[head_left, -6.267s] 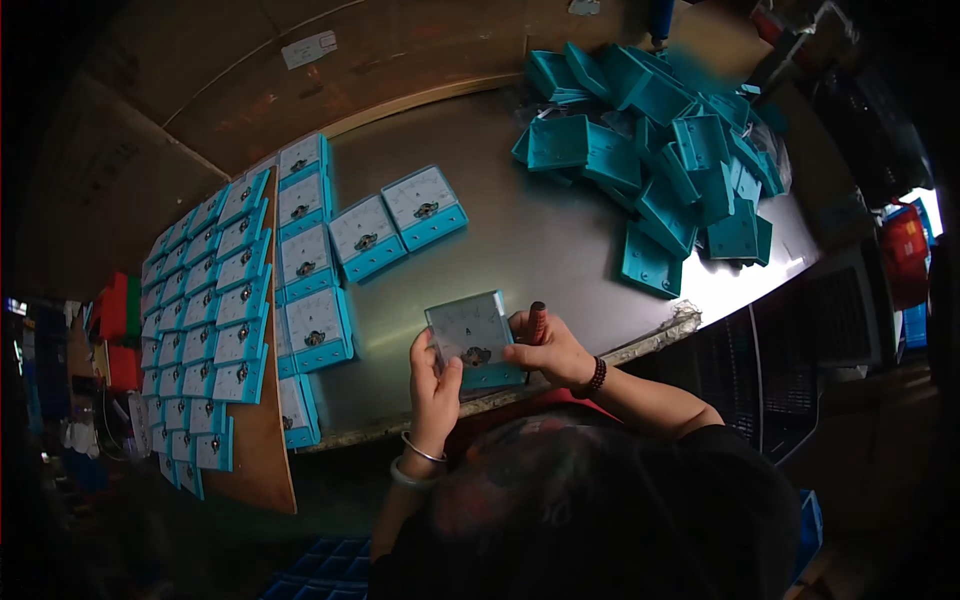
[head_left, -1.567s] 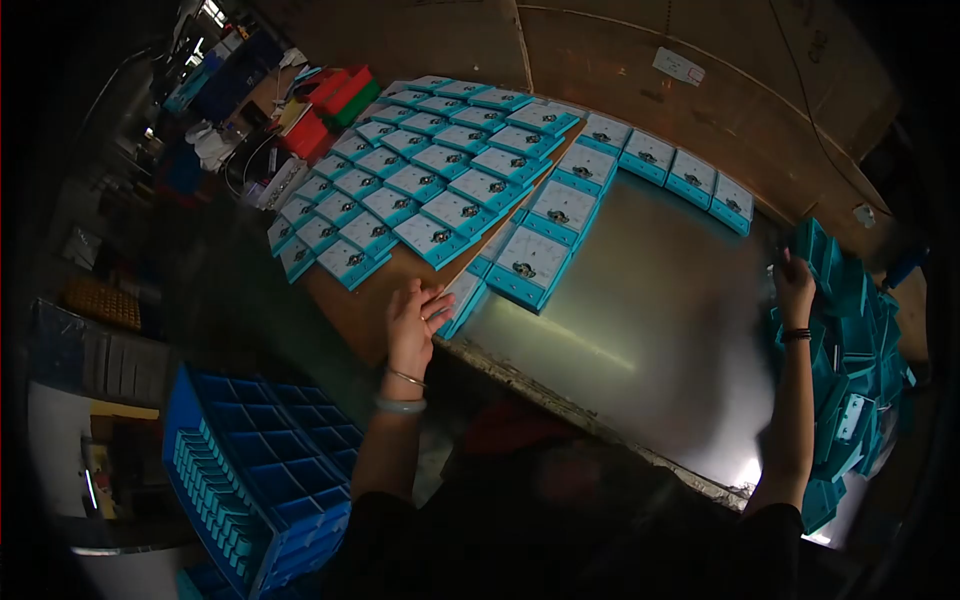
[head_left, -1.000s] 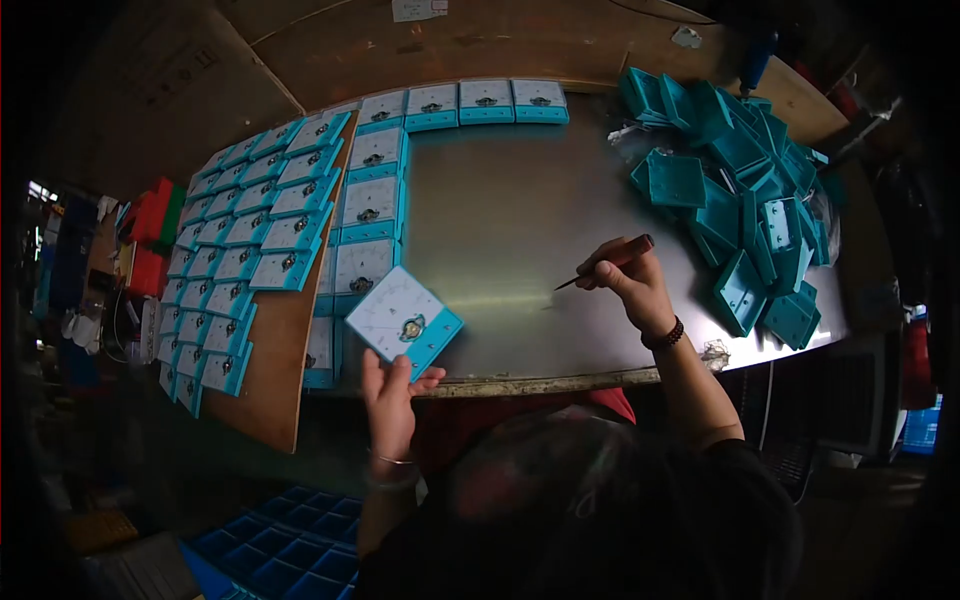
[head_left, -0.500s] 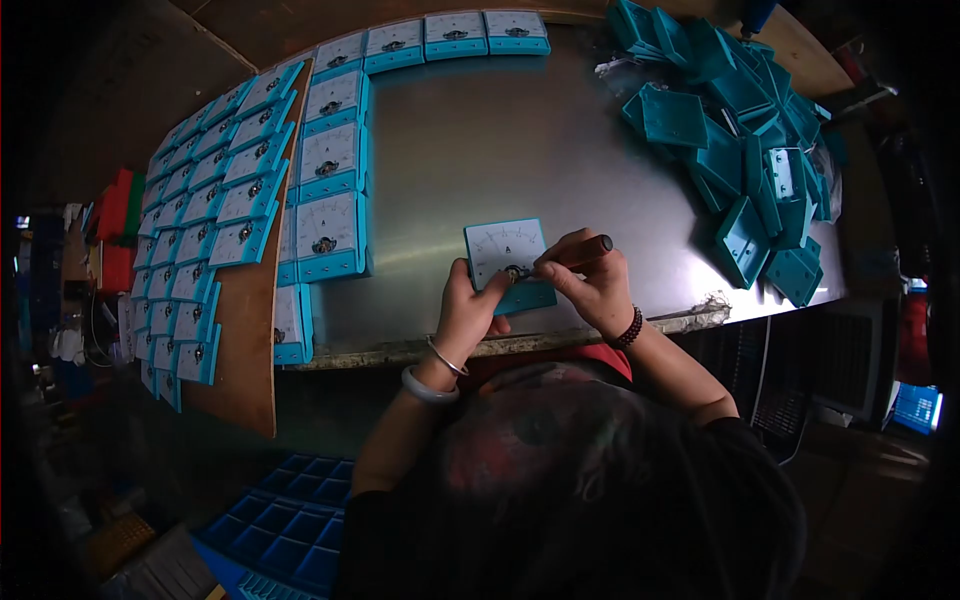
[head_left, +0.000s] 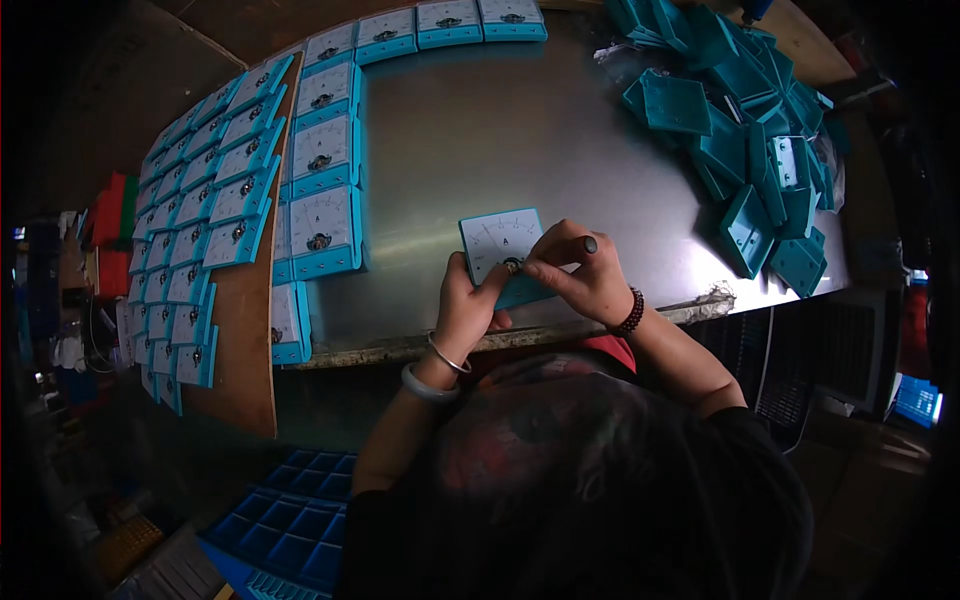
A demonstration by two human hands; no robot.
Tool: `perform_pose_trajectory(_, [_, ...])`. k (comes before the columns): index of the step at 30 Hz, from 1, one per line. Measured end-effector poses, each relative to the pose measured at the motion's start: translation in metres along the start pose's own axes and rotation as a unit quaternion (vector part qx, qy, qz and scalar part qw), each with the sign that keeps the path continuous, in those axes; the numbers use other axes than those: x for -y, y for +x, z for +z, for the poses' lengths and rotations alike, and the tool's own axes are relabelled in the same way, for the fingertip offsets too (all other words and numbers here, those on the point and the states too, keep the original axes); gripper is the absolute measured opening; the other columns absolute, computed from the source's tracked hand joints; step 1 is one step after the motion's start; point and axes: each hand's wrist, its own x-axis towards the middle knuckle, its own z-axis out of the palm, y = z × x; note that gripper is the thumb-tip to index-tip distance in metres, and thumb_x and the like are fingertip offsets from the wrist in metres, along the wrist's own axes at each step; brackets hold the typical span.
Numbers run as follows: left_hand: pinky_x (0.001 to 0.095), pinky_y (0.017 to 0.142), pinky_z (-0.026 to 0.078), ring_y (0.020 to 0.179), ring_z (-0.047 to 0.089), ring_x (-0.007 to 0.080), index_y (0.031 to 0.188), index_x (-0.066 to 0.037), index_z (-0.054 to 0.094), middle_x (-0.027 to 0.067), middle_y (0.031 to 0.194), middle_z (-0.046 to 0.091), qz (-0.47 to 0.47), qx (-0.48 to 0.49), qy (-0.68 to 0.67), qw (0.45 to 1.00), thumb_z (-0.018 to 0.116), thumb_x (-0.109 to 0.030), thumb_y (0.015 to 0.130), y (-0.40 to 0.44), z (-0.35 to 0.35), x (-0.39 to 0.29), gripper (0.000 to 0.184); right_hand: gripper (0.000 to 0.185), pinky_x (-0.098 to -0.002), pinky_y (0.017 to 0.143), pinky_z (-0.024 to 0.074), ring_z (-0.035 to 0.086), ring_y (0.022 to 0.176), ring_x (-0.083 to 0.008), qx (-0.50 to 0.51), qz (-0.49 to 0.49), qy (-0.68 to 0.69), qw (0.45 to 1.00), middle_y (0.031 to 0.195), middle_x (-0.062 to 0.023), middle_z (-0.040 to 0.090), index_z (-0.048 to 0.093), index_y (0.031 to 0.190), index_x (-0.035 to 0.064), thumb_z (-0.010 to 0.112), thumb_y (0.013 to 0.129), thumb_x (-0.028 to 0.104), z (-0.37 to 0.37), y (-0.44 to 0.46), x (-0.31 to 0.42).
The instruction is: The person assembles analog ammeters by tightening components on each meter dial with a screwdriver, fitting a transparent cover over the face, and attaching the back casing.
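Note:
An ammeter [head_left: 490, 234] with a white dial marked "A" and a blue case is tilted up near the front edge of the metal table. My left hand [head_left: 465, 308] grips its lower left side, the thumb lying on the front close to the small metal movement [head_left: 514, 266]. In my right hand [head_left: 590, 285] is a screwdriver [head_left: 574, 248] with a dark reddish handle. The fingers are pinched together just right of the movement. They cover the screwdriver's shaft and tip, so contact with the meter cannot be made out.
Similar ammeters [head_left: 322, 222] stand in a column and along the back of the metal table [head_left: 440, 140]. More ammeters [head_left: 238, 240] lie in overlapping rows on a wooden board [head_left: 245, 330] at left. Teal plastic cases [head_left: 745, 230] are heaped at right. Blue divided trays [head_left: 270, 525] sit below left.
My right hand has turned, and the screwdriver handle now points more toward the camera, its end shifted slightly left. My left hand still holds the ammeter in nearly the same place.

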Motion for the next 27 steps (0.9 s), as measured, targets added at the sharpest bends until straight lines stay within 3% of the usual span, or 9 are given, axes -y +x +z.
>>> perform_pose_trajectory(4, [0.0248,0.031,0.041,0.038,0.052,0.0140,0.098,-0.002,0.042,0.0081,0.072,0.056,-0.001,-0.004,0.004,1.000,0.058,-0.016,0.091,0.000,0.000,-0.002,0.022,0.020,-0.0249,0.064,0.0529,0.066,0.069,-0.0140,0.061,-0.051,-0.006,0.997,0.075,-0.0063,0.065,0.056,0.086,0.0005,0.073,0.082,0.012,-0.011,0.011,0.001])
perform_pose_trajectory(7, [0.0243,0.031,0.040,0.037,0.051,0.0135,0.097,-0.004,0.042,0.0071,0.073,0.056,0.018,0.015,-0.004,1.000,0.057,-0.016,0.092,0.002,-0.002,0.008,0.021,0.026,-0.0254,0.054,0.0531,0.066,0.060,-0.0160,0.007,0.198,0.256,0.946,0.069,-0.0082,0.065,0.054,0.082,0.0022,0.070,0.085,0.021,-0.011,0.021,-0.016])
perform_pose_trajectory(10, [0.0263,0.030,0.041,0.037,0.053,0.0162,0.093,-0.002,0.038,0.0094,0.074,0.057,0.027,0.018,0.006,0.999,0.060,-0.017,0.090,0.003,-0.004,0.009,0.027,0.026,-0.0261,0.051,0.0536,0.066,0.057,-0.0163,0.022,0.290,0.263,0.920,0.067,-0.0086,0.064,0.053,0.081,0.0026,0.070,0.086,0.022,-0.015,0.027,-0.015])
perform_pose_trajectory(14, [0.0269,0.030,0.041,0.037,0.051,0.0154,0.092,-0.002,0.037,0.0095,0.075,0.057,0.026,0.029,0.005,0.999,0.059,-0.016,0.091,0.003,-0.003,0.007,0.026,0.021,-0.0263,0.054,0.0531,0.067,0.063,-0.0176,0.092,0.193,0.236,0.948,0.071,-0.0080,0.065,0.057,0.085,0.0007,0.069,0.086,0.018,-0.022,0.046,-0.031])
perform_pose_trajectory(18, [0.0269,0.031,0.041,0.038,0.052,0.0149,0.089,-0.002,0.036,0.0103,0.077,0.058,0.052,0.032,0.024,0.998,0.059,-0.015,0.091,0.004,-0.003,0.012,0.026,0.018,-0.0315,0.067,0.0534,0.067,0.071,-0.0214,-0.060,0.179,-0.033,0.982,0.082,-0.0125,0.066,0.061,0.098,-0.0044,0.059,0.082,0.003,-0.079,0.132,-0.026])
perform_pose_trajectory(21, [0.0269,0.032,0.041,0.039,0.052,0.0147,0.089,-0.002,0.037,0.0107,0.078,0.059,0.070,0.027,0.031,0.997,0.060,-0.014,0.090,0.004,-0.001,0.011,0.026,0.023,-0.0398,0.080,0.0520,0.065,0.088,-0.0335,-0.203,0.102,-0.484,0.845,0.091,-0.0230,0.065,0.063,0.097,-0.0062,0.058,0.077,0.006,-0.125,0.203,-0.099])
perform_pose_trajectory(22, [0.0263,0.033,0.041,0.041,0.052,0.0138,0.092,-0.003,0.038,0.0099,0.079,0.059,0.065,0.029,0.026,0.997,0.058,-0.013,0.091,0.004,-0.001,0.011,0.023,0.023,-0.0398,0.080,0.0520,0.065,0.088,-0.0335,-0.209,0.096,-0.485,0.844,0.091,-0.0230,0.065,0.063,0.097,-0.0062,0.058,0.077,0.006,-0.132,0.216,-0.114])
perform_pose_trajectory(24, [0.0261,0.034,0.043,0.043,0.052,0.0133,0.094,-0.003,0.039,0.0093,0.082,0.059,0.053,0.035,0.018,0.998,0.056,-0.012,0.092,0.004,-0.002,0.010,0.019,0.034,-0.0401,0.087,0.0507,0.059,0.103,-0.0364,-0.102,0.243,-0.471,0.842,0.109,-0.0268,0.059,0.064,0.100,-0.0044,0.068,0.075,0.018,-0.140,0.236,-0.128])
perform_pose_trajectory(27, [0.0263,0.034,0.043,0.043,0.052,0.0138,0.094,-0.003,0.039,0.0097,0.081,0.059,0.065,0.035,0.019,0.997,0.057,-0.013,0.092,0.005,-0.002,0.012,0.021,0.036,-0.0411,0.089,0.0494,0.059,0.101,-0.0383,-0.039,0.193,-0.469,0.861,0.103,-0.0262,0.062,0.065,0.098,-0.0041,0.067,0.073,0.022,-0.085,0.208,-0.094])
